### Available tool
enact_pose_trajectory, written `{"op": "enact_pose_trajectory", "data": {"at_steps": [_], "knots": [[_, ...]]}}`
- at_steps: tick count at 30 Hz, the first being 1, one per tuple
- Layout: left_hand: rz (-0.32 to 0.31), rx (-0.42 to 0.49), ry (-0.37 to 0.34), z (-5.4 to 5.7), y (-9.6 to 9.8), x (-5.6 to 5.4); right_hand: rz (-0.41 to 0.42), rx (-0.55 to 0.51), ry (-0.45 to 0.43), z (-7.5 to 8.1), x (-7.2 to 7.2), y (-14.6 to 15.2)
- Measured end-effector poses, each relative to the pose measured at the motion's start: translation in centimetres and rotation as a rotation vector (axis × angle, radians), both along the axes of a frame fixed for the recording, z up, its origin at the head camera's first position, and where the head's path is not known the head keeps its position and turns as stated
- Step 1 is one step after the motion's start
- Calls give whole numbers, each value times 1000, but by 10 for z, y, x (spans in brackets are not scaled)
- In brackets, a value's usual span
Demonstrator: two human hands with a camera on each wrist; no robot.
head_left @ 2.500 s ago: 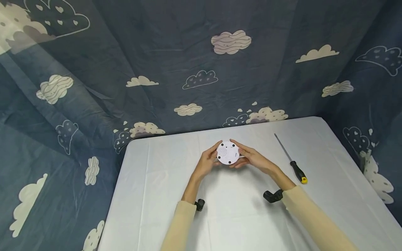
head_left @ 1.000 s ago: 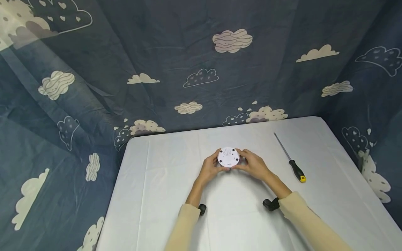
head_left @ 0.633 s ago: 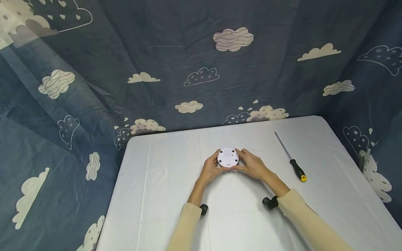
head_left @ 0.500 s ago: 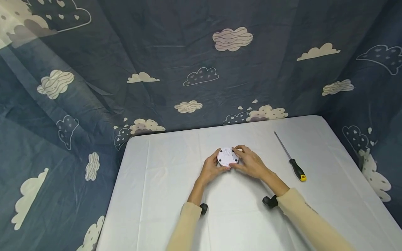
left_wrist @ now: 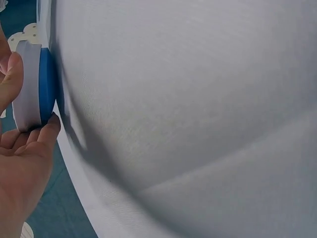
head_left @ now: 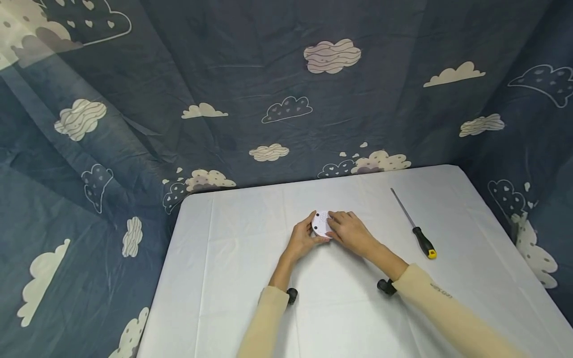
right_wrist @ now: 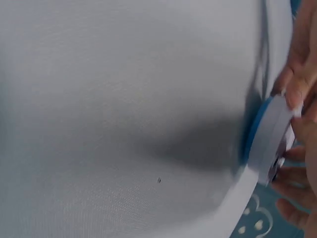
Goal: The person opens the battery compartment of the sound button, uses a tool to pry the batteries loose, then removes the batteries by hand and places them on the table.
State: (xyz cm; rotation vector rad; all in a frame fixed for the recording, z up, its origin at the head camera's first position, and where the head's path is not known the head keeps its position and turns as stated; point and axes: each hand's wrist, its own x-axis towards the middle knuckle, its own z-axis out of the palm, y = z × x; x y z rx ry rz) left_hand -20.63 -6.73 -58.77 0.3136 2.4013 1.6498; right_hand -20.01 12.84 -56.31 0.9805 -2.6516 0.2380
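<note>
A round white device with small speaker holes and black rubber feet is held above the table, its perforated face toward the head camera. The left wrist view shows its blue opposite side, turned to the tablecloth. My left hand grips its left rim, thumb near the lower edge and fingers at the far side. My right hand lies over the right part of the face, its bent fingertips touching there and its thumb at the lower edge. Its fingers hide that part, so I cannot tell whether they pinch something.
A screwdriver with a black and yellow handle lies on the right of the white-covered table. A dark blue curtain with a cloud print hangs behind and at both sides. Black wrist cameras sit at the cuffs.
The device has turned, bringing its speaker holes from the left to the far side, and has come slightly nearer. My right hand has slid from the right rim onto the face.
</note>
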Motion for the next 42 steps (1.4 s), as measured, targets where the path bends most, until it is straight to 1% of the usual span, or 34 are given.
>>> {"op": "enact_pose_trajectory", "data": {"at_steps": [5,7,9,12,16,18,20,23,26,30,34,38,42], "knots": [[15,38,-9,2,2,-1,-40,251,22,-1,11,-9],[25,51,-16,3,3,-1,-45,308,35,-2,13,-11],[33,64,-18,4,4,-1,-45,327,54,-3,14,-12],[37,79,-24,5,4,-1,-36,297,86,-5,13,-11],[50,86,-28,5,4,-2,-19,188,112,-5,9,-9],[61,89,-29,4,4,-3,-10,139,112,-5,8,-8],[68,85,-30,4,4,-2,-4,115,110,-6,10,-6],[69,90,-31,3,4,-2,-5,56,79,-9,14,-4],[68,96,-33,1,3,-1,-27,-67,7,-11,17,-2],[71,100,-43,1,2,-1,-93,-287,-171,-13,14,2],[71,98,-58,1,1,-1,-159,-464,-357,-13,6,7],[73,100,-67,2,1,-1,-182,-562,-501,-12,-3,11],[66,110,-68,2,1,-1,-187,-607,-639,-9,-10,14]]}}
